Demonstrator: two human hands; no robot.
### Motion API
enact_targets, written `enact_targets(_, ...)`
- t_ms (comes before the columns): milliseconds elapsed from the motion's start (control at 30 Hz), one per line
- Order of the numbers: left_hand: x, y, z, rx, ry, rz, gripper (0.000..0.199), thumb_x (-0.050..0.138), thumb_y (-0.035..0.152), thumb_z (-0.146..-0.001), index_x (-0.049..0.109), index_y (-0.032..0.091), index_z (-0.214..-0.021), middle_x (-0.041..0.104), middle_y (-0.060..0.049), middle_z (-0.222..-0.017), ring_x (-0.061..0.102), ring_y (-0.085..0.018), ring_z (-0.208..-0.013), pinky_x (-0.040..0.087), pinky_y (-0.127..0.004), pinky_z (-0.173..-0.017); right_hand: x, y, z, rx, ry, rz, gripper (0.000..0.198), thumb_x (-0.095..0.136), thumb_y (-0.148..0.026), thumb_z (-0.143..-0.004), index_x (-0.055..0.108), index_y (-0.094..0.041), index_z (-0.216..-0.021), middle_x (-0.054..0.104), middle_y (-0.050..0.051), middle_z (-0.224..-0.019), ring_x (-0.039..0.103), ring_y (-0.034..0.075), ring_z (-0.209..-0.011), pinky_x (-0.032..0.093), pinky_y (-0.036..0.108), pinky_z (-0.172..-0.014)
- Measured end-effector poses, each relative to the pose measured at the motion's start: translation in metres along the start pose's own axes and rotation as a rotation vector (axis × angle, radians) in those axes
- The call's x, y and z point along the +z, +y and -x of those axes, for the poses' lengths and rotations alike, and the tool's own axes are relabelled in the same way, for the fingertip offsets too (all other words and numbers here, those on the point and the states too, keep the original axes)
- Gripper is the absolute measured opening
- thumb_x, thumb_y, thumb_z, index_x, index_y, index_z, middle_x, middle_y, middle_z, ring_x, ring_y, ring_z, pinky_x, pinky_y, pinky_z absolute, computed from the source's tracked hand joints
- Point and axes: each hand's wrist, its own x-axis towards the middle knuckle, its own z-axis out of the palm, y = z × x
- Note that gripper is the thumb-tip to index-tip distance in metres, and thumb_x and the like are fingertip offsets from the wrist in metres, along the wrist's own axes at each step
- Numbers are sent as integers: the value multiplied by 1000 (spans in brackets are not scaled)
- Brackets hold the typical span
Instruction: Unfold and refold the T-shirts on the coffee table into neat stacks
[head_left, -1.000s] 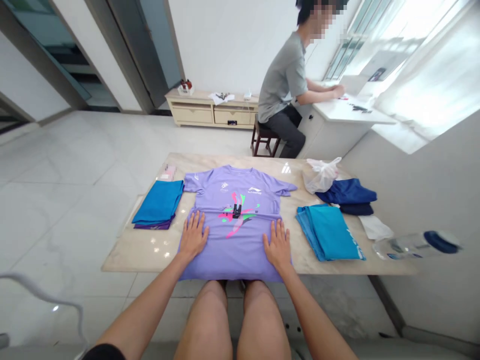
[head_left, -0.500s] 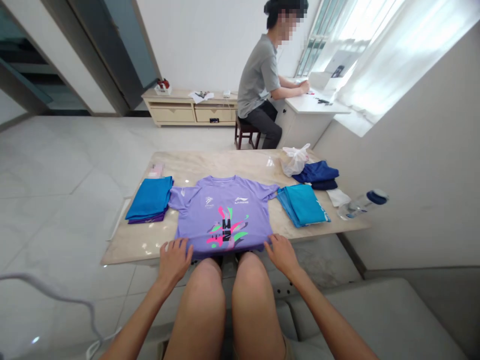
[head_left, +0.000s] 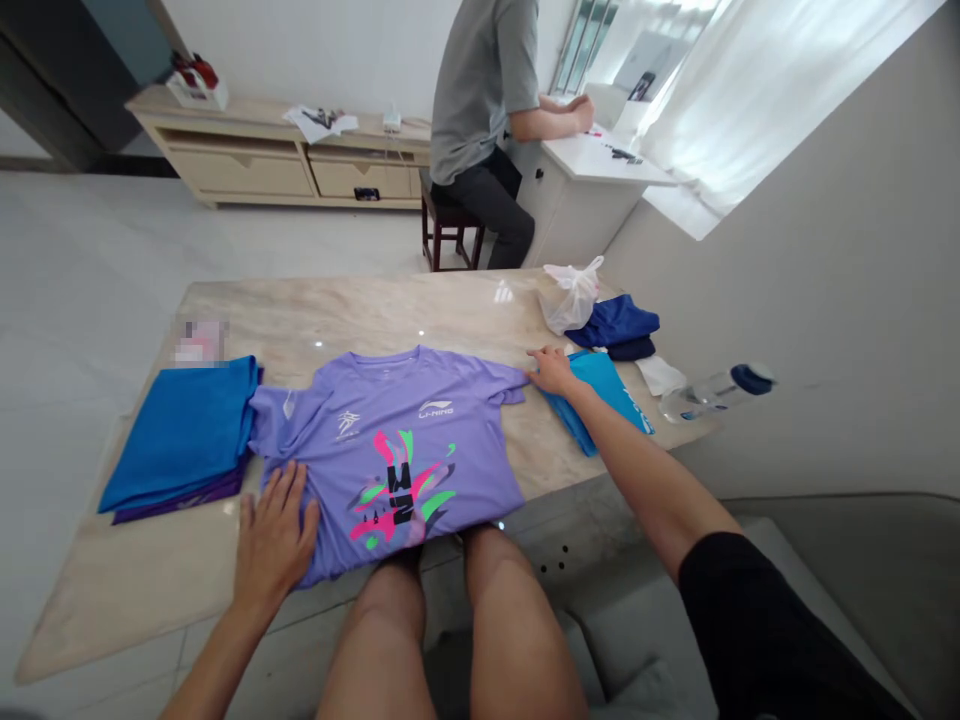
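Note:
A purple T-shirt (head_left: 397, 390) with a colourful print lies front up, its hem hanging over the near edge of the marble-look table (head_left: 172, 590). My left hand (head_left: 276, 530) rests flat on the shirt's lower left side, fingers spread. At the tip of the right sleeve is my right hand (head_left: 553, 372), its fingers stretched out and apart, touching or just beside the cloth. Under my right wrist lies a folded light-blue garment (head_left: 604, 385). A folded blue garment (head_left: 187, 420) sits on a purple one (head_left: 180, 500) left of the shirt.
A knotted white plastic bag (head_left: 571, 295), dark-blue clothes (head_left: 619, 322), a white tissue (head_left: 661, 376) and a clear bottle (head_left: 709, 393) stand along the table's right end. Beyond, a person in a grey shirt (head_left: 480, 90) sits on a stool by a white desk (head_left: 592, 160).
My right hand has moved from the hem up to the right sleeve. My left hand has shifted onto the shirt's left side. The view has moved closer, and the shirt sits slightly skewed.

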Motion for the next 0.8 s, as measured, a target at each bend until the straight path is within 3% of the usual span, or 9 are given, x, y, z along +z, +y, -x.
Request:
enact_targets(133,-4,-1,5,-6,-6,41,67,38,46,-109,40,25,-172,47,-14,-174,40,-37,-163,14,-69,-138,6,-5,-25,-22,-106,-19,29,84,-38,-93,84,-17,-114,68,16,-139,52,36,-135,37,51,-118)
enact_targets(300,-11,-1,3,22,-26,76,59,35,44,-110,52,24,-163,56,-14,-167,48,-35,-158,20,-67,-136,12,-21,-25,1,-130,-106,35,91,-38,-86,84,-13,-110,72,19,-133,55,35,-131,38,51,-117)
enact_targets(467,-30,-15,3,121,-17,-60,53,39,45,-109,62,23,-152,66,-16,-156,58,-37,-146,16,-68,-136,-3,-28,-23,105,-158,-295,19,84,-31,-87,80,-13,-85,78,11,-96,66,27,-108,51,38,-103)
enact_targets(633,-37,-37,2,251,6,-31,48,43,40,-108,63,20,-146,67,-17,-150,61,-35,-140,29,-59,-132,-32,-29,-20,159,-214,-582,29,74,-45,-96,75,-16,-91,77,7,-92,72,18,-88,60,25,-83)
enact_targets(800,-24,-43,2,308,43,44,49,44,34,-108,54,21,-154,62,-18,-155,58,-35,-144,33,-59,-131,-41,-32,-4,167,-465,-650,41,96,-52,-76,80,-16,-89,78,9,-89,73,21,-79,66,32,-73)
